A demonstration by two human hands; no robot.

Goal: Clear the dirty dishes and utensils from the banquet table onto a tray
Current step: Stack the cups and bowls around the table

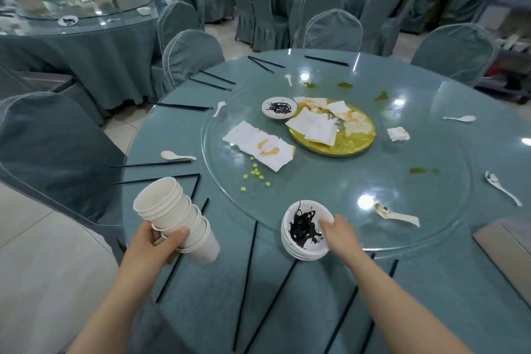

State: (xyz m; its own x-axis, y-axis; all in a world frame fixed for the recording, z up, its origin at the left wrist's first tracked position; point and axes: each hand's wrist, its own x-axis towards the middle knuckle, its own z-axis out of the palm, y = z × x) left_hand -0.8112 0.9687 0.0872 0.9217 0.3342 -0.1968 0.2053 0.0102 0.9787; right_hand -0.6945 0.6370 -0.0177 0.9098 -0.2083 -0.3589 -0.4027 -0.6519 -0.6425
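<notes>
My left hand grips a stack of several white cups, tilted over the table's near left edge. My right hand holds the rim of a stack of white bowls smeared with black sauce, at the near edge of the glass turntable. Another sauce-stained saucer sits farther back beside a gold plate covered with soiled napkins. White spoons and black chopsticks lie scattered round the table. A grey tray corner shows at the right.
A stained napkin and small yellow-green bits lie on the turntable, with green smears farther back. Covered chairs ring the table. Other set tables stand behind.
</notes>
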